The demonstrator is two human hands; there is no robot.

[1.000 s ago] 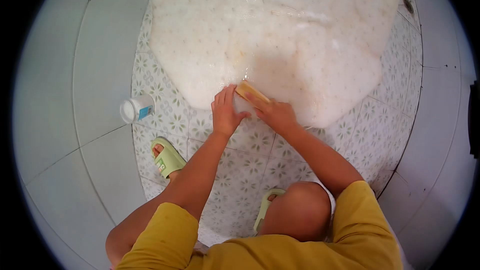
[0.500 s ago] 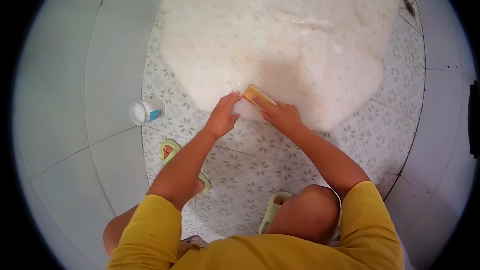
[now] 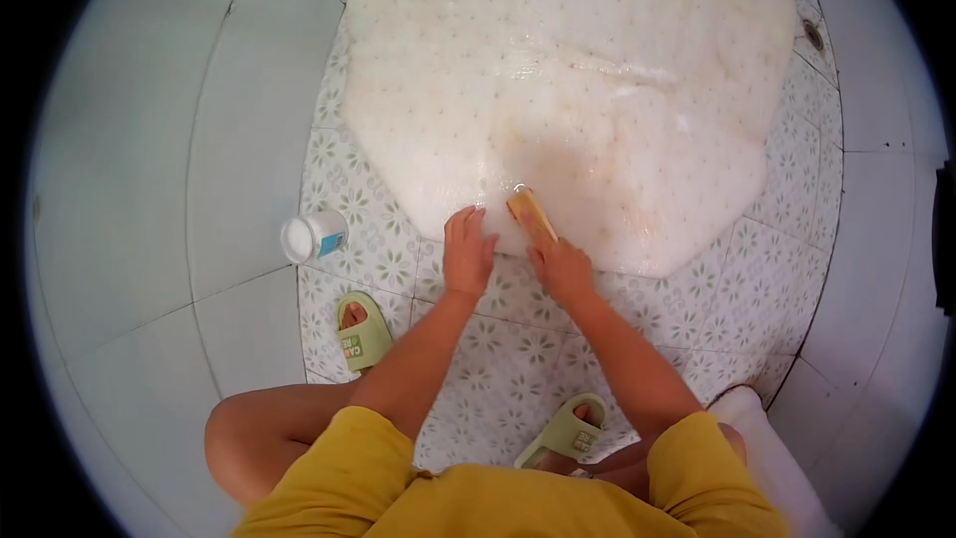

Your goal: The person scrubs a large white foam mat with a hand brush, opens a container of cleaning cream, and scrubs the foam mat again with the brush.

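A large white, wet-looking mat or rug (image 3: 458, 110) with small specks lies spread over the floor. My right hand (image 3: 564, 271) grips a wooden scrub brush (image 3: 533, 219) near the mat's front edge, and the brush rests on the wet surface. Just left of the brush, my left hand (image 3: 469, 251) lies at the same edge with fingers stretched out, holding nothing. A little foam shows by the brush's far end. Bristles are mostly hidden beneath the brush.
An open white jar with a blue label (image 3: 315, 236) stands by the left wall. Patterned tiles (image 3: 508, 349) cover the floor. My feet in green slippers (image 3: 362, 334) are on them. A drain (image 3: 813, 35) is at the far right, and walls rise on both sides.
The brush has turned to point more away from me and sits slightly farther right. My left hand has shifted a bit right and down, apart from the brush. My view has shifted too.
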